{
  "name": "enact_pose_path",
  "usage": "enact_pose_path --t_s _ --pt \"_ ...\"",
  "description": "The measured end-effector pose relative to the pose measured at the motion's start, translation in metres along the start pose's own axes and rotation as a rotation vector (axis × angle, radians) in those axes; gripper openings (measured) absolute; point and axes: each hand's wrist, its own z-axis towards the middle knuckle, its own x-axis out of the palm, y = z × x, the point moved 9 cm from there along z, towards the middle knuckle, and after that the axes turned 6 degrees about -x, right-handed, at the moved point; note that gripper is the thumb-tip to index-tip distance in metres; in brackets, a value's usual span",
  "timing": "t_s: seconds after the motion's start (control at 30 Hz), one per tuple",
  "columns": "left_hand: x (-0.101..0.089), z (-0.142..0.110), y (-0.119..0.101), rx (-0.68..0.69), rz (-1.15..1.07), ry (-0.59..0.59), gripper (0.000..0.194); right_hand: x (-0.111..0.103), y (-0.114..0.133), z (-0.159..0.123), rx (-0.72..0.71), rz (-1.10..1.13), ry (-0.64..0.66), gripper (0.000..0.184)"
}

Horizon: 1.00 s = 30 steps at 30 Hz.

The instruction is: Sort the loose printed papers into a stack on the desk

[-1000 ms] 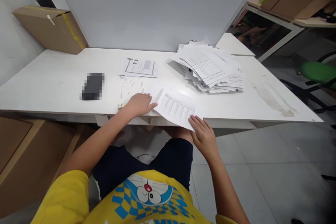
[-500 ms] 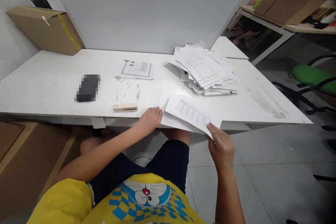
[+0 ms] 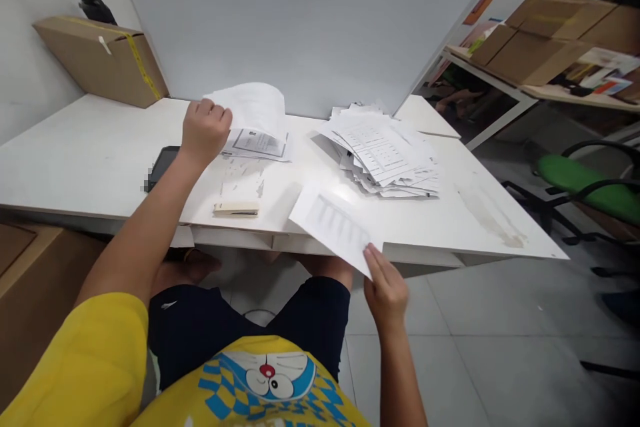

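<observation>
My left hand (image 3: 206, 130) is closed on the edge of a white paper sheet (image 3: 255, 105), which curls over a small stack of printed sheets (image 3: 263, 147) at the back of the table. Near the table's front edge, my right hand (image 3: 385, 287) pinches the lower right corner of a printed paper (image 3: 335, 223), held tilted. A cream stapler (image 3: 236, 209) lies close to the front edge, between the two hands. Behind my left forearm, a dark phone-like object (image 3: 163, 163) shows in part. The large messy pile of papers (image 3: 380, 147) sits back and to the right.
The white table (image 3: 480, 213) meets a grey partition (image 3: 300, 20). A cardboard box (image 3: 100, 60) leans at the back left, and another box (image 3: 30, 280) stands low on the left. At right are a green chair (image 3: 585, 177) and a desk with cartons (image 3: 535, 47).
My left hand has moved up and left with a sheet, from the front edge to above the small stack. My right hand keeps the other paper, slightly further left in view.
</observation>
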Motion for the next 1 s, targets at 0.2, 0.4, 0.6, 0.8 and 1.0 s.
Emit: enact_pose_path --t_s 0.2,0.4,0.6,0.8,1.0 --pt "0.074 -0.049 0.034 -0.014 0.177 0.282 0.038 0.028 -0.003 0.014 -0.086 0.183 0.09 0.073" --pt "0.06 -0.053 0.043 -0.117 0.074 0.419 0.056 0.052 -0.004 0.025 -0.208 0.237 0.203 0.075" --pt "-0.001 -0.158 -0.06 -0.357 -0.443 0.091 0.039 0.054 -0.008 0.021 -0.145 0.057 0.043 0.064" --pt "0.101 -0.309 -0.137 -1.076 -1.527 0.393 0.059 0.023 -0.003 0.009 -0.193 0.181 -0.044 0.059" --pt "0.114 -0.274 -0.147 -1.084 -1.953 0.605 0.06 0.041 0.005 0.002 -0.324 0.221 0.196 0.067"
